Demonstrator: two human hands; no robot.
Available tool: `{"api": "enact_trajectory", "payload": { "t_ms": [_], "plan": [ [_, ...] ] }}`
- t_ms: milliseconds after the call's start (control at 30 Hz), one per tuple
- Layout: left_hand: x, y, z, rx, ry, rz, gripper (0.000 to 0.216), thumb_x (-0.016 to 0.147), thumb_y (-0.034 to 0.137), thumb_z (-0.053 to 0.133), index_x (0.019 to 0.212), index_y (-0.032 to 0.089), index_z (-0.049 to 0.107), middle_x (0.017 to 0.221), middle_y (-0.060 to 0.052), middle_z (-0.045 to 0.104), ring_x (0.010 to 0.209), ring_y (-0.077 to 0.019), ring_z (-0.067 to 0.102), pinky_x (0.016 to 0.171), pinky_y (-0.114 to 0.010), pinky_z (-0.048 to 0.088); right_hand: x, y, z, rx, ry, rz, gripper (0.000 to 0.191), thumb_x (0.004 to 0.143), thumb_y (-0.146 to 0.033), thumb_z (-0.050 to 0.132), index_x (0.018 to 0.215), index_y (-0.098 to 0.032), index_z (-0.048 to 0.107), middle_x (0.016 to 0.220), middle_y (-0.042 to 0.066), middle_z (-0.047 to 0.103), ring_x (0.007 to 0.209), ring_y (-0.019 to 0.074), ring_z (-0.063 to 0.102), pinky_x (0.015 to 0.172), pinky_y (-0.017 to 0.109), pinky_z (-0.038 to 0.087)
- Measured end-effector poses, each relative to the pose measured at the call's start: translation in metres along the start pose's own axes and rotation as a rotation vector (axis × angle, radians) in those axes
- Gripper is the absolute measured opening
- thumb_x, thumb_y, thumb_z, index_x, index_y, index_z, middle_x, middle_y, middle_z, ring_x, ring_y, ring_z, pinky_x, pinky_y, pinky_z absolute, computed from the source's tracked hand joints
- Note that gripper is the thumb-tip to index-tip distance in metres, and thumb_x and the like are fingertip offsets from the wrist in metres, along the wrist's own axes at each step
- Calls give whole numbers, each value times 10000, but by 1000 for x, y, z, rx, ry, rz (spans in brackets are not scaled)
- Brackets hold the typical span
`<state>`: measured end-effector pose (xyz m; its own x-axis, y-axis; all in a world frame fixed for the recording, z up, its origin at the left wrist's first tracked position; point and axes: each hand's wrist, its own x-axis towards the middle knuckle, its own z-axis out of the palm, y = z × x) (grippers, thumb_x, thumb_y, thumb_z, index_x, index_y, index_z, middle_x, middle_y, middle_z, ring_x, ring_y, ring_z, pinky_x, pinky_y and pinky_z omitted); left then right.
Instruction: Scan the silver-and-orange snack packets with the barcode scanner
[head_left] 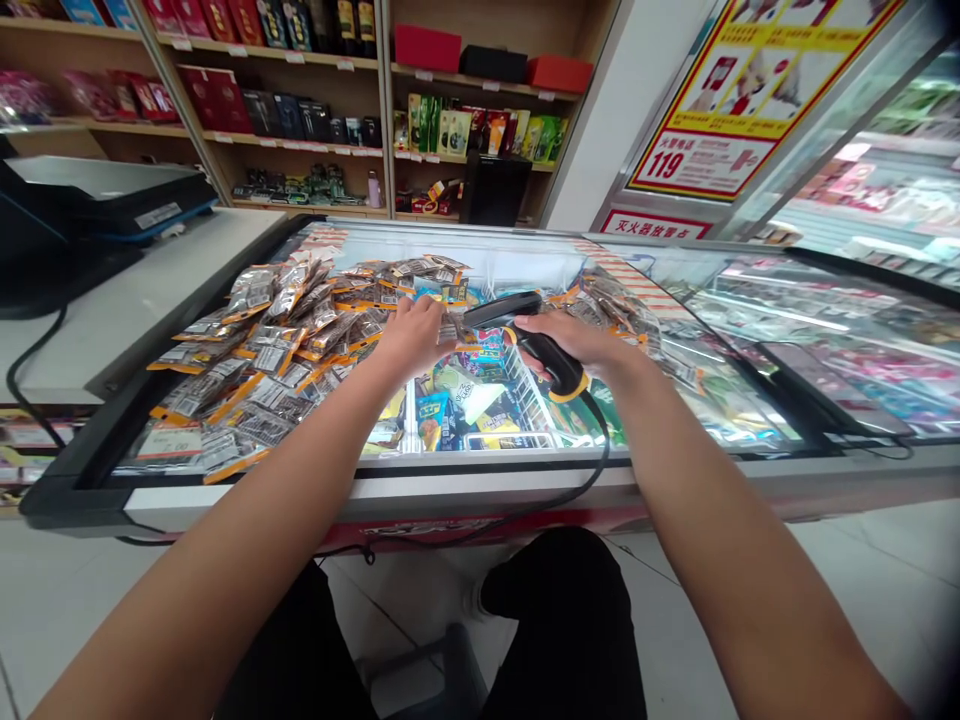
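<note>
My right hand (581,338) is wrapped round the handle of a black and yellow barcode scanner (553,362). The scanner's head points left, towards my left hand (411,338), and its cable hangs down over the freezer's front edge. Closed fingers of my left hand hold a small snack packet (450,330), mostly hidden by the hand and close to the scanner head. A heap of silver-brown snack packets (281,345) with orange edges spreads over the glass lid on the left. More such packets (600,300) lie beyond my right hand.
Under the glass of the chest freezer (480,487) are wire baskets with coloured ice-cream packs (480,400). A dark phone-like slab (832,385) lies on the right. A counter (67,345) with black equipment stands left; stocked shelves (300,145) line the back. Below is a grey stool (442,675).
</note>
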<state>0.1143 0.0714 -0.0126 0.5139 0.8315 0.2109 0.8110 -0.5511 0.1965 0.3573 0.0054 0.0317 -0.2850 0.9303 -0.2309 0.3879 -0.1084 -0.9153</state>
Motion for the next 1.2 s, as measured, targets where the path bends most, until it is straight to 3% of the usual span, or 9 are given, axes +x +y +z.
{"api": "enact_trajectory", "payload": {
  "t_ms": [200,333,467,700,867,1100,1200],
  "plan": [
    [-14,27,-1,117,61,135,470,965,456,671,1325,156,628,1477,-190,500,1354,-392,471,1057,-496,469,6,5,0,119,117,3,395,964,-555,595,769,-213,573,585,48,598,455,156,530,427,285,445],
    [-20,45,1,199,67,186,344,1018,385,604,1275,164,662,1298,-148,620,1178,-321,622,979,-440,512,9,8,-4,146,181,62,382,969,-538,573,769,-213,573,561,49,588,443,152,505,403,272,435],
    [-23,54,-1,209,30,151,307,1043,375,555,1206,151,687,1266,-138,617,1032,-259,688,836,-354,546,8,7,-6,163,175,108,383,966,-531,572,757,-209,575,552,49,573,428,144,476,389,271,425],
    [-26,56,-2,175,-4,149,361,1059,363,503,1301,147,661,1284,-168,589,1029,-280,695,807,-361,541,2,6,-13,103,78,81,474,966,-577,557,667,-209,569,547,66,568,444,155,496,403,292,430],
    [-26,55,0,139,-20,146,375,1055,327,484,1377,187,616,1317,-181,562,1058,-313,686,767,-377,540,-1,2,-12,115,98,116,423,940,-597,604,768,-211,614,552,55,580,428,162,491,391,301,418],
    [-28,58,-4,156,-40,133,340,1058,333,455,1251,139,657,1346,-191,560,1045,-300,694,777,-376,550,-1,5,-14,89,118,122,446,953,-612,580,762,-212,626,556,58,602,442,164,512,386,290,432],
    [-28,58,-3,137,-44,145,367,1057,333,442,1301,135,632,1387,-205,554,1061,-308,687,779,-386,552,0,6,-13,97,125,97,469,959,-615,591,725,-209,604,584,64,618,466,160,529,411,284,450]
  ]
}}
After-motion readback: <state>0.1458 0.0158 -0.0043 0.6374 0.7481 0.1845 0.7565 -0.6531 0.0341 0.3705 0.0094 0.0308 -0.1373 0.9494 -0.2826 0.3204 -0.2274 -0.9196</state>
